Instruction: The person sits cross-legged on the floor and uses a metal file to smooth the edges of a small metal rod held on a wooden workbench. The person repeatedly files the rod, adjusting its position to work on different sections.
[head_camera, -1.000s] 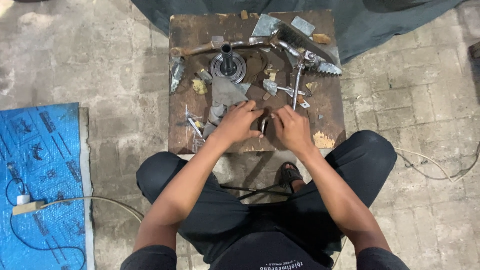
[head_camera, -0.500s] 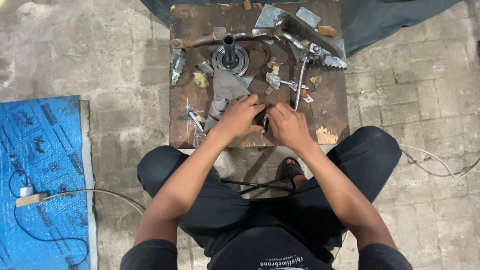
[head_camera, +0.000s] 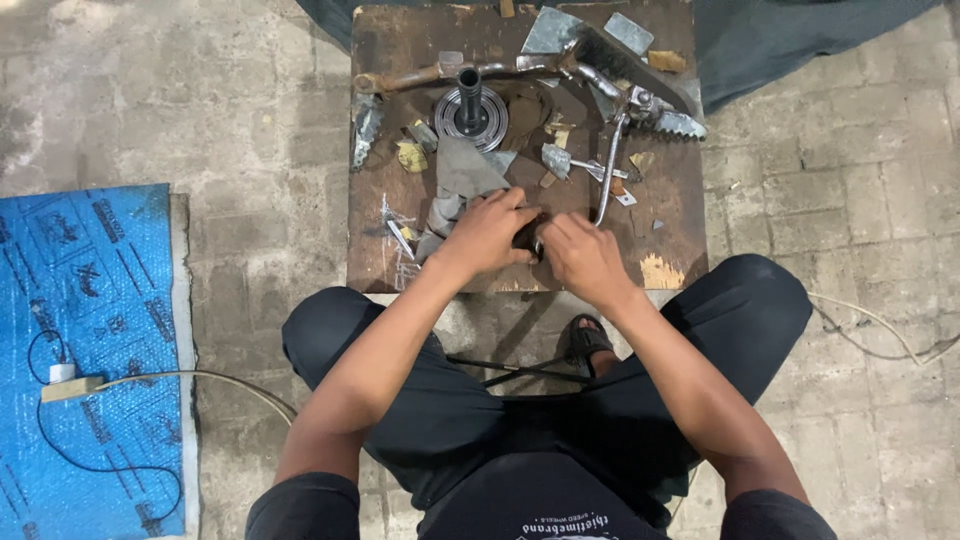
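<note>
My left hand and my right hand meet over the near middle of a low brown wooden board. Both close around one small dark metal part, which the fingers mostly hide. A grey metal sheet piece lies just beyond my left hand. A long thin metal rod stands just past my right hand.
Farther back on the board are a round metal hub with an upright shaft, a rusty bar, a toothed metal piece and scraps. A blue mat with a cable lies at left. Brick floor surrounds my knees.
Both hands stay together on the small part with slight finger shifts. The view has tilted, so the board sits a little higher in frame.
</note>
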